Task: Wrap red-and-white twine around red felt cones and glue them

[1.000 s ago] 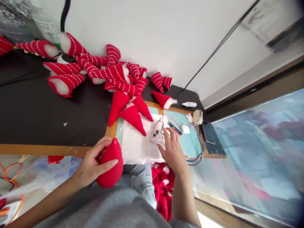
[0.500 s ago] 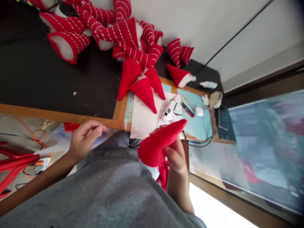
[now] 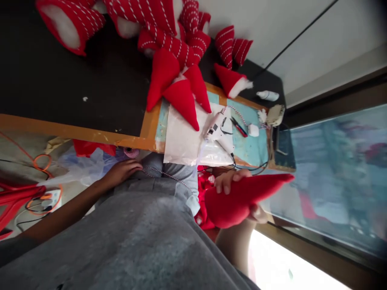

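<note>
My right hand (image 3: 231,181) is wrapped round a plain red cone (image 3: 242,199), whose tip points right, beyond the table's front edge. Down by my lap, my left hand (image 3: 123,171) has its fingers together at the end of a thin twisted cord (image 3: 169,176). The cord runs across my lap towards a pale piece (image 3: 192,203) below the red cone. Three plain red cones (image 3: 182,100) lie at the middle of the table, partly on a white sheet (image 3: 178,143). A white glue gun (image 3: 218,131) rests on that sheet.
Striped red cones (image 3: 169,44) are heaped at the back. A red cone with white stuffing (image 3: 231,80), a white bottle (image 3: 267,95) and dark-tipped pliers (image 3: 238,127) lie to the right. A red chair frame (image 3: 15,197) and orange cable (image 3: 42,162) are at lower left.
My right hand has carried the red cone to the right and down. My left hand has moved right and down to the lap. The view has shifted, so the table items appear higher.
</note>
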Available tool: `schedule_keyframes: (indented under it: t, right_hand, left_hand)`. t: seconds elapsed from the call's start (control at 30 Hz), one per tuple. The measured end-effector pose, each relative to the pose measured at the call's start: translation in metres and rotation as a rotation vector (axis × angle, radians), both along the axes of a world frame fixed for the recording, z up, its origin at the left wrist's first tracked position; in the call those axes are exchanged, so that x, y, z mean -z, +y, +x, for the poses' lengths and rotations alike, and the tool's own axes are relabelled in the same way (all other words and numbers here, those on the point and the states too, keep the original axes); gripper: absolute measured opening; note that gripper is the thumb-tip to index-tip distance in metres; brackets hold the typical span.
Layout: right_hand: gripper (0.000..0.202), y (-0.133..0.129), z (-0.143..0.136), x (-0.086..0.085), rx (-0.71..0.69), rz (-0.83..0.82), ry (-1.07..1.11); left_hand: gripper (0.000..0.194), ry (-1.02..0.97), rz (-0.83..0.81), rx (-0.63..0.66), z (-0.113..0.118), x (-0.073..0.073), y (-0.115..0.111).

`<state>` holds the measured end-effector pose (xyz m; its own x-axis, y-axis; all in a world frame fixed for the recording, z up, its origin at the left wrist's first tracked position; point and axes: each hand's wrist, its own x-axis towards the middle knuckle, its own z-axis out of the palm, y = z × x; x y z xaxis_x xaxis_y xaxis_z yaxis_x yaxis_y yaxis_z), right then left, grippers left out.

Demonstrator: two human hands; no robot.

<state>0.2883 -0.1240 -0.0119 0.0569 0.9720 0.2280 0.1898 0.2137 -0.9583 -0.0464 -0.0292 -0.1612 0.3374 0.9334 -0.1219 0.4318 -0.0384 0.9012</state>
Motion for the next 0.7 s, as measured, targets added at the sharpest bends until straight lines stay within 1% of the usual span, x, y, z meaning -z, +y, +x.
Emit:
schedule_keyframes:
  t: [0.07,0.13,0.23,0.3,0.37,0.4,0.5,0.53,0.57,0.6,0.67,0.7]
  right_hand:
    - [0.048,-0.008,0.008,-0.006,0.061,0.005,0.018]
    - [0.048,-0.019,0.016,-0.005,0.108,-0.009,-0.008]
    - [0.051,-0.035,0.027,0.007,0.187,-0.038,-0.019]
    - [0.054,-0.043,0.030,0.018,0.238,-0.059,0.002]
    - [0.058,-0.047,0.030,0.026,0.238,-0.100,0.012]
    - [0.060,-0.046,0.029,0.028,0.223,-0.115,0.018]
    - [0.056,-0.040,0.027,0.029,0.158,-0.118,0.059]
    - [0.053,-0.038,0.027,0.028,0.144,-0.105,0.076]
    - [0.050,-0.036,0.028,0.026,0.131,-0.096,0.094]
    - [0.048,-0.036,0.030,0.025,0.115,-0.093,0.115]
    - [0.046,-0.038,0.032,0.025,0.063,-0.108,0.187]
    - [0.048,-0.039,0.032,0.028,0.026,-0.125,0.228]
  left_hand:
    - [0.040,-0.019,-0.028,-0.023,-0.009,0.002,0.005]
    - [0.031,-0.039,-0.058,-0.083,-0.021,0.002,0.011]
    - [0.031,-0.090,-0.110,-0.189,-0.040,-0.001,0.021]
    - [0.033,-0.133,-0.162,-0.213,-0.051,-0.004,0.027]
    - [0.034,-0.160,-0.214,-0.193,-0.058,-0.005,0.030]
    - [0.035,-0.159,-0.247,-0.153,-0.059,-0.005,0.030]
    - [0.039,-0.080,-0.363,0.044,-0.053,-0.006,0.028]
    - [0.039,-0.049,-0.399,0.100,-0.050,-0.010,0.026]
    - [0.039,-0.034,-0.429,0.127,-0.046,-0.016,0.024]
    - [0.038,-0.046,-0.450,0.127,-0.042,-0.025,0.022]
    - [0.034,-0.147,-0.472,0.107,-0.037,-0.051,0.018]
    - [0.031,-0.216,-0.465,0.141,-0.035,-0.068,0.015]
